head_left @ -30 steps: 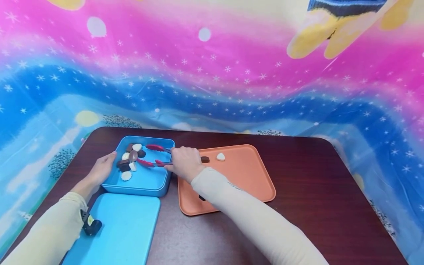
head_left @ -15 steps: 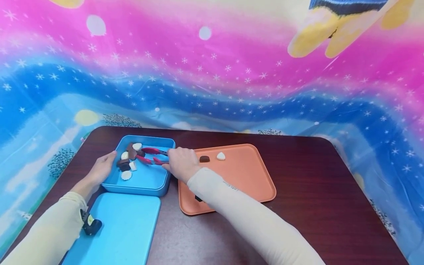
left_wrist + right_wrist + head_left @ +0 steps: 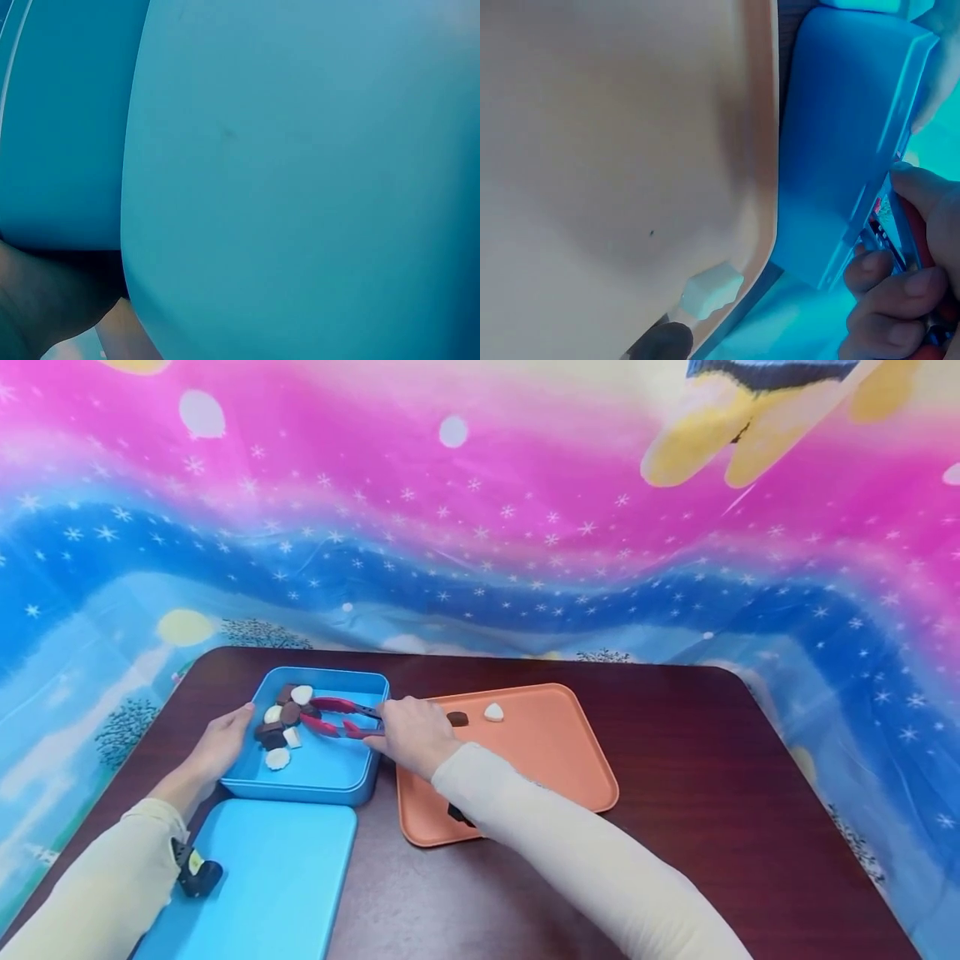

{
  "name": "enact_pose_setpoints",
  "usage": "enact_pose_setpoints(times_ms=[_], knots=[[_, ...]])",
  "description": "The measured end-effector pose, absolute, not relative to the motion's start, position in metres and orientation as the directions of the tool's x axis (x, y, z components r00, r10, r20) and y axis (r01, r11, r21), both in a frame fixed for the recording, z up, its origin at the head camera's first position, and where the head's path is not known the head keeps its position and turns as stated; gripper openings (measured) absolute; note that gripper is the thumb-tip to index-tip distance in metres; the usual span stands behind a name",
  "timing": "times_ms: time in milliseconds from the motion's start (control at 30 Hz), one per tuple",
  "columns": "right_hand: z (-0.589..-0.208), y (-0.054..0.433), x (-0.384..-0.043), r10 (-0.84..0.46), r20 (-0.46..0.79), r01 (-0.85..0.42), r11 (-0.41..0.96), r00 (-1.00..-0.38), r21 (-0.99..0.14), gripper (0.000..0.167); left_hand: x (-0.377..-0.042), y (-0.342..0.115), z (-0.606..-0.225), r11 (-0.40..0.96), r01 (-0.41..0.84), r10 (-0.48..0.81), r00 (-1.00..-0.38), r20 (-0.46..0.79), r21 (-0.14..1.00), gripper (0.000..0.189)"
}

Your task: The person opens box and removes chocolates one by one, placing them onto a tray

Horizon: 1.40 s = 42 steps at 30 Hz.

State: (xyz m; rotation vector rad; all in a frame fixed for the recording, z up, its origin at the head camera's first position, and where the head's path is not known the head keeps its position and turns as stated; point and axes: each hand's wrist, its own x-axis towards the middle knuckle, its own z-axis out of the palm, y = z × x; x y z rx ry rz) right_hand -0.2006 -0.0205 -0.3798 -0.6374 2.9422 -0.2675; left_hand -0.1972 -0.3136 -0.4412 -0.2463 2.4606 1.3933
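Over on the left, the left hand (image 3: 219, 743) is up against the left wall of the blue box (image 3: 300, 793), though I can't tell from here whether its fingers are curled or straight. The black wrist device (image 3: 198, 875) sits below that sleeve, above the flat blue lid (image 3: 270, 860), which lies on the near side of the box.

Inside the box, towards the left, it's a huddle of chocolate-like pieces: a white scalloped round (image 3: 277, 759) nearest, a white rounded piece (image 3: 302, 694) farthest, browns and creams packed between. And in from the right come the red-tipped tongs (image 3: 336, 704), tips spread about a dark piece (image 3: 309, 711) at the right edge of the huddle! Pinched or not, I can't make out.

The right hand (image 3: 416, 732) has its fingers wrapped round those tongs, at the right edge of the box and over the far left part of the orange tray (image 3: 555, 768). On that tray, at the far side, a brown piece (image 3: 457, 719) lies just left of a white triangular piece (image 3: 493, 712). Farther right, dark reddish wooden tabletop (image 3: 697, 793).
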Motion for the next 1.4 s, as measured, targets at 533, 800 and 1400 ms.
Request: enact_pose_setpoints(times_ms=[533,800,1400], knots=[[-0.378,0.023,-0.177,-0.459,0.038,-0.449,0.843,-0.887,-0.297,0.050,-0.195,-0.313,-0.443,0.514,-0.306,-0.001,-0.935,-0.356,0.802,0.085],[-0.368,0.051,-0.168,-0.448,0.061,-0.445,0.845,-0.892,-0.297,0.053,-0.194,-0.313,-0.442,0.515,-0.309,-0.014,-0.936,-0.352,0.800,0.084],[-0.372,0.117,-0.143,-0.346,0.101,-0.360,0.879,-0.933,-0.313,0.061,-0.195,-0.312,-0.440,0.523,-0.300,0.002,-0.936,-0.353,0.798,0.086]])
